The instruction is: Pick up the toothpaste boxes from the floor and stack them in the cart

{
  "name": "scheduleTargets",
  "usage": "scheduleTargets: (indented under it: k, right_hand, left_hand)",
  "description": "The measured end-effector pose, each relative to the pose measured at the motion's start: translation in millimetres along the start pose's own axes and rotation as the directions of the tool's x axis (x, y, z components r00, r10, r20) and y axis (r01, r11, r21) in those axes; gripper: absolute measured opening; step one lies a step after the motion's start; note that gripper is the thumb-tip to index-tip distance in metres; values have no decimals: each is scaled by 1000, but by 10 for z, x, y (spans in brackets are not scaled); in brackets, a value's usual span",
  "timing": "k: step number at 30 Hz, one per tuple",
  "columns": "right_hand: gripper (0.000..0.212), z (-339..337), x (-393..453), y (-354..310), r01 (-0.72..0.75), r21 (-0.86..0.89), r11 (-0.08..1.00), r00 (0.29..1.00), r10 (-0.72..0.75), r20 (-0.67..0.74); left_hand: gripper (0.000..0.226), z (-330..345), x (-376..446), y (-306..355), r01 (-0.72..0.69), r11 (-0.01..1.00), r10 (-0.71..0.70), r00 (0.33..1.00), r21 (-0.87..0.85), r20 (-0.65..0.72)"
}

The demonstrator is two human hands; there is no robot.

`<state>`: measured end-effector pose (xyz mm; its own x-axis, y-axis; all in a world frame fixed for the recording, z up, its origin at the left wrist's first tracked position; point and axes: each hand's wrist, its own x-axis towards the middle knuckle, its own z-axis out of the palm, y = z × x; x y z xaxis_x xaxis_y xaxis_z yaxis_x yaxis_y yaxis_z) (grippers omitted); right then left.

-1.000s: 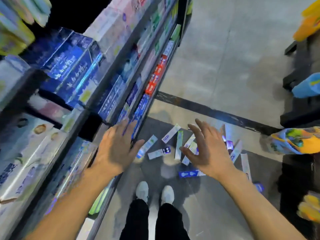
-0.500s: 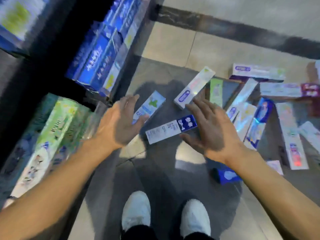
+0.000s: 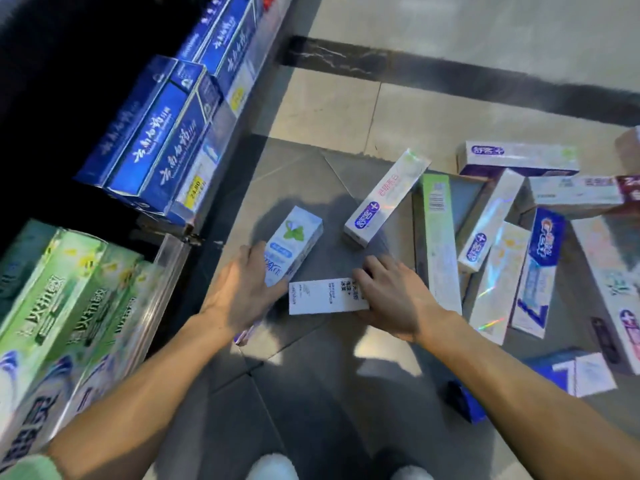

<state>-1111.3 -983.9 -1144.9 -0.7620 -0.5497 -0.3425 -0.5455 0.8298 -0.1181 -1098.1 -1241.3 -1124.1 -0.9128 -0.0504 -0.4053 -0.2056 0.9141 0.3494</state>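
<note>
Your left hand (image 3: 239,299) lies on the mint-leaf box (image 3: 294,244), fingers seemingly curled round its near end, though the grip is partly hidden. Your right hand (image 3: 391,299) covers the right end of the white box (image 3: 322,296) on the floor (image 3: 346,393), fingers bent over it. More toothpaste boxes (image 3: 485,251) lie scattered just right of that hand.

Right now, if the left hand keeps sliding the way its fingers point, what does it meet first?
The left hand already lies on the mint-leaf toothpaste box, fingers pointing along it. Beyond that box's far end the dark floor tile looks free up to the pale tiles, though depth is hard to judge from the head view.
</note>
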Motion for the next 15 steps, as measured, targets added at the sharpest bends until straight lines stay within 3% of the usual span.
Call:
scheduleTargets:
  k: [3, 5, 7, 10, 13, 15]
  right_hand:
    - [53, -269, -327, -29, -221, 308, 925, 975, 208, 74]
    - [49, -598, -680, -93, -359, 583, 729, 923, 372, 104]
    - [50, -1092, -1048, -179, -428, 707, 563, 851, 514, 106]
    - [51, -2154, -1589, -312, -457, 776, 435, 772, 627, 103]
    - [51, -3434, -2173, -423, -391, 873, 290, 718, 690, 92]
    - [46, -4330, -2591, -465, -348, 903, 253, 701, 710, 71]
  left_hand:
    - [60, -304, -217, 134, 11, 998, -13, 999, -62, -43]
    - [59, -634, -459, 353, 13, 981, -37, 992, -193, -122]
    - [54, -1078, -766, 693, -16, 938, -47, 984, -345, -173]
    - [56, -1901, -1299, 1328, -49, 867, -41, 985, -495, -170]
    - [54, -2946, -1885, 2126, -38, 806, -61, 987, -591, -146]
    - [52, -3727, -2312, 2702, -50, 776, -50, 989, -629, -140]
